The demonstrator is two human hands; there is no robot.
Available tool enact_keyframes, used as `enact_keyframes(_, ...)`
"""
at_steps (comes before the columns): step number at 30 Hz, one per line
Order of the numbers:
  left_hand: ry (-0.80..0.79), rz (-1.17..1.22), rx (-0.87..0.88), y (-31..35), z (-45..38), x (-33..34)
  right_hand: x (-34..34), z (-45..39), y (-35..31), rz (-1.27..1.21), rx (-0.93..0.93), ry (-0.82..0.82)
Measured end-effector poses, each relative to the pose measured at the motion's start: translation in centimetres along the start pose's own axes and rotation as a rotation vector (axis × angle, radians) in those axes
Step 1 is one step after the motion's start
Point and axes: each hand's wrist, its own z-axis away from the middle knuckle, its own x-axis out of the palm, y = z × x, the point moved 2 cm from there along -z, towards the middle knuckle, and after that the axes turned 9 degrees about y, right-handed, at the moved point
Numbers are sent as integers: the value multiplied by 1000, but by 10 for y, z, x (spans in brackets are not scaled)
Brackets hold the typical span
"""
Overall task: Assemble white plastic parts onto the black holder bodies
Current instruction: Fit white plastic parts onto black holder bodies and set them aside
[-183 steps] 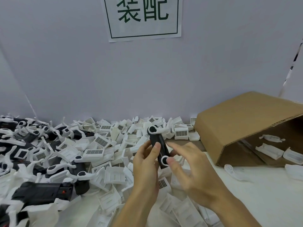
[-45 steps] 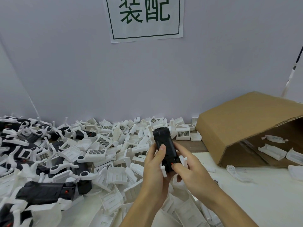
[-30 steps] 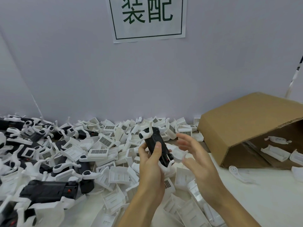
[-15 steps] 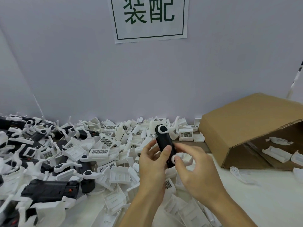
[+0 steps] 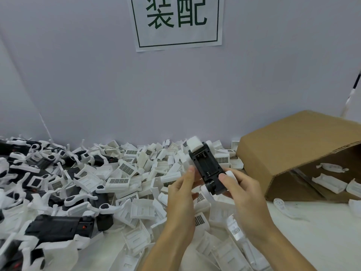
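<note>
Pale wall with a green-lettered sign (image 5: 178, 22) backs the counter (image 5: 312, 237); loose white plastic parts (image 5: 125, 173) lie heaped from its left edge to the middle, with several finished black holder bodies (image 5: 58, 228) among them near the left edge; a tipped cardboard box (image 5: 297, 151) at the right edge holds more white pieces. Above the heap's middle both hands grip one black holder body (image 5: 207, 168): the left hand (image 5: 183, 194) pinches its side, the right hand (image 5: 241, 189) curls round its lower end, thumb on a white arm there; a white piece already caps its far end. Judging by the heap, much assembly remains.
</note>
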Motion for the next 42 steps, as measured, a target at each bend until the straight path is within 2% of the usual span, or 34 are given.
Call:
enact_keyframes(4,-85,55,-27,1,2,3,3,1,6,-39,128,-92)
enact_keyframes(7,-76,58,-34,0,1,1,7,3,3,59,72,-138)
enact_keyframes(14,29,-58,-16,-5,-4,-4,-7,-6,9,290,26,-12)
enact_keyframes(16,73,-53,-33,-5,-6,-6,-18,-13,14,471,14,38)
enact_keyframes(19,94,-15,-74,-4,-8,-7,-29,-16,28,826,72,-53)
enact_keyframes(22,73,-20,-78,-5,-9,-6,-27,-13,39,927,181,-118)
enact_keyframes(24,71,-15,-75,-5,-8,-6,-26,-13,40,956,169,-100)
enact_keyframes(36,33,-59,9,-5,-5,-4,-31,-17,23,693,-127,237)
enact_keyframes(39,-16,-104,44,-3,1,0,-32,-19,20,458,-109,320)
enact_keyframes(42,-63,-161,105,-2,5,4,-29,-20,20,309,-63,313)
